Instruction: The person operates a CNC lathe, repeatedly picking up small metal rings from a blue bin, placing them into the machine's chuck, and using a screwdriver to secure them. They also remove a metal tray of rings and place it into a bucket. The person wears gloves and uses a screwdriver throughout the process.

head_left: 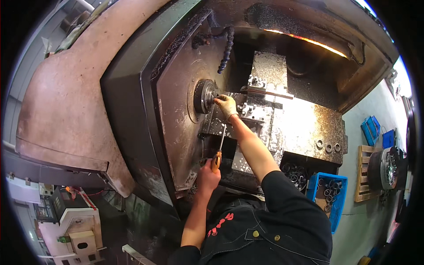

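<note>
My right hand (227,106), in a pale glove, reaches to the lathe chuck (202,96). Its fingers are pinched together at the front of the chuck, and whatever they grip is mostly hidden behind them. Lower down, my bare left hand (207,177) is closed around the orange handle of an air blow gun (216,160). The gun's long thin metal nozzle points up toward the space below my right wrist. Just right of the glove is a tool block (253,112) with bolts on the lathe slide.
Three metal rings (329,149) lie on the flat carriage (304,128). A blue crate (312,190) with several rings stands at the right, near a heap of dark rings (293,174). Above the chuck hangs a segmented coolant hose (227,48). The machine door (128,88) borders the left.
</note>
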`<act>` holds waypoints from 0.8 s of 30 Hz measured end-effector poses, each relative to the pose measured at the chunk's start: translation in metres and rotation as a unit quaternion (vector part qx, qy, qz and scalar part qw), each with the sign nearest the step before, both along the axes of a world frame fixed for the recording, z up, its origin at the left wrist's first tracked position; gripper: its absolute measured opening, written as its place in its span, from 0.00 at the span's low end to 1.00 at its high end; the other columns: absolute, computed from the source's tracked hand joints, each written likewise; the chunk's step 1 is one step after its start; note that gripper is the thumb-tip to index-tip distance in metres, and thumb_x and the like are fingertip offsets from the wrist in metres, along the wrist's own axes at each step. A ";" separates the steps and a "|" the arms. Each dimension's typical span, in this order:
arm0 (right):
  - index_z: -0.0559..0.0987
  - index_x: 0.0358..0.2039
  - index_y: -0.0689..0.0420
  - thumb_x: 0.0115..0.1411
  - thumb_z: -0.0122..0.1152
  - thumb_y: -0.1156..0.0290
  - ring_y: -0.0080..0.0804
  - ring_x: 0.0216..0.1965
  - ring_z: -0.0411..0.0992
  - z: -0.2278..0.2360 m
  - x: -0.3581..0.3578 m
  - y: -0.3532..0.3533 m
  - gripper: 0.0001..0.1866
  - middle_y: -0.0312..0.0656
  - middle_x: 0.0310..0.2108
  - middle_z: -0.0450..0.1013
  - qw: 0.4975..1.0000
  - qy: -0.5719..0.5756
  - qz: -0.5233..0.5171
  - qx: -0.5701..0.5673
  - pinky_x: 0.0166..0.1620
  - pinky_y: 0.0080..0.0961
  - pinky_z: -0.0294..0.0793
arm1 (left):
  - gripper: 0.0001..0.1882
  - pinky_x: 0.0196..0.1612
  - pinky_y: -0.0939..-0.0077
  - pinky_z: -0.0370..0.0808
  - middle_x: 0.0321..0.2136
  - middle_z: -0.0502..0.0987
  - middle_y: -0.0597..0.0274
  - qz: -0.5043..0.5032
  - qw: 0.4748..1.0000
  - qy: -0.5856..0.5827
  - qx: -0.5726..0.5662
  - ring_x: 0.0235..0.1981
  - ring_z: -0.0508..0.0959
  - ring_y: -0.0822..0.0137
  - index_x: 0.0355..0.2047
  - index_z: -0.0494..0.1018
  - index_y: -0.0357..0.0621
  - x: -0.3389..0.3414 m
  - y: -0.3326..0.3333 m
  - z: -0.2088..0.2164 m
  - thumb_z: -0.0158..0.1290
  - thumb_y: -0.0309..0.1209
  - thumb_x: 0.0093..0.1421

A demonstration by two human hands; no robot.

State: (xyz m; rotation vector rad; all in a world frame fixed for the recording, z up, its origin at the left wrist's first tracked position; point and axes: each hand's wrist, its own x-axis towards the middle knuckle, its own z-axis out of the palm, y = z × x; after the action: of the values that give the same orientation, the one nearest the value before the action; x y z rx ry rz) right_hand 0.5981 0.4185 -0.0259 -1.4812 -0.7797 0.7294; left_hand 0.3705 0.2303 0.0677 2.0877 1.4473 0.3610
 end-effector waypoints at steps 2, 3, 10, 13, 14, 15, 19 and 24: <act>0.80 0.29 0.60 0.48 0.65 0.69 0.19 0.26 0.70 -0.015 0.002 0.005 0.09 0.36 0.25 0.76 0.998 0.036 -0.049 0.035 0.33 0.17 0.69 | 0.11 0.31 0.50 0.70 0.25 0.74 0.43 -0.019 0.998 -0.055 -0.007 0.31 0.73 0.40 0.35 0.68 0.45 -0.003 -0.014 0.007 0.49 0.27 0.49; 0.79 0.32 0.58 0.48 0.66 0.69 0.18 0.23 0.68 -0.019 0.002 0.006 0.10 0.35 0.26 0.75 0.997 0.026 -0.062 0.043 0.29 0.16 0.68 | 0.11 0.31 0.50 0.70 0.25 0.74 0.44 -0.026 0.996 -0.080 -0.012 0.31 0.73 0.40 0.35 0.68 0.45 -0.007 -0.021 0.009 0.49 0.27 0.49; 0.79 0.36 0.57 0.50 0.65 0.69 0.15 0.21 0.62 -0.003 -0.013 0.003 0.13 0.32 0.24 0.72 0.955 0.296 -0.026 0.014 0.22 0.13 0.59 | 0.15 0.32 0.65 0.72 0.27 0.74 0.49 -0.049 0.991 -0.126 0.004 0.30 0.76 0.50 0.40 0.69 0.43 -0.051 -0.066 0.024 0.50 0.24 0.50; 0.77 0.39 0.59 0.50 0.65 0.67 0.20 0.22 0.64 0.001 -0.012 0.001 0.16 0.34 0.23 0.71 0.985 0.164 -0.025 0.053 0.27 0.19 0.65 | 0.18 0.36 0.73 0.71 0.30 0.75 0.59 -0.082 0.959 -0.231 -0.145 0.31 0.76 0.66 0.44 0.68 0.38 -0.097 -0.084 0.030 0.50 0.23 0.51; 0.74 0.44 0.58 0.50 0.65 0.66 0.20 0.23 0.64 -0.002 -0.005 0.003 0.21 0.34 0.23 0.71 0.988 0.129 -0.052 0.062 0.27 0.19 0.65 | 0.20 0.35 0.74 0.71 0.30 0.75 0.60 -0.095 0.933 -0.284 -0.201 0.31 0.75 0.66 0.46 0.68 0.38 -0.113 -0.088 0.045 0.49 0.23 0.50; 0.73 0.47 0.55 0.52 0.63 0.64 0.19 0.24 0.66 -0.008 0.001 0.004 0.21 0.34 0.30 0.73 0.993 0.101 -0.043 0.047 0.25 0.17 0.64 | 0.22 0.35 0.74 0.71 0.30 0.74 0.61 -0.104 0.902 -0.337 -0.250 0.31 0.75 0.67 0.48 0.67 0.38 -0.131 -0.093 0.058 0.49 0.23 0.49; 0.74 0.47 0.52 0.54 0.61 0.63 0.17 0.24 0.67 -0.012 0.012 0.008 0.19 0.31 0.31 0.74 0.982 0.187 0.010 0.017 0.23 0.14 0.61 | 0.17 0.57 0.51 0.57 0.31 0.74 0.56 -0.020 0.857 -0.510 -0.067 0.38 0.75 0.60 0.42 0.68 0.38 -0.198 -0.106 0.097 0.49 0.28 0.50; 0.76 0.43 0.54 0.54 0.61 0.66 0.18 0.20 0.66 -0.024 0.039 0.026 0.16 0.32 0.25 0.74 0.990 0.127 0.035 -0.046 0.20 0.16 0.59 | 0.20 0.48 0.72 0.67 0.33 0.73 0.53 0.125 0.939 -0.284 0.150 0.39 0.73 0.62 0.38 0.67 0.36 -0.279 -0.066 0.125 0.43 0.18 0.40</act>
State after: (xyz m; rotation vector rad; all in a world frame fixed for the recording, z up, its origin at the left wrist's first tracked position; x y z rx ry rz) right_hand 0.6372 0.4440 -0.0502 -1.4146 -0.6115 0.9965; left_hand 0.0911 0.1648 0.1931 1.7871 1.3486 1.2433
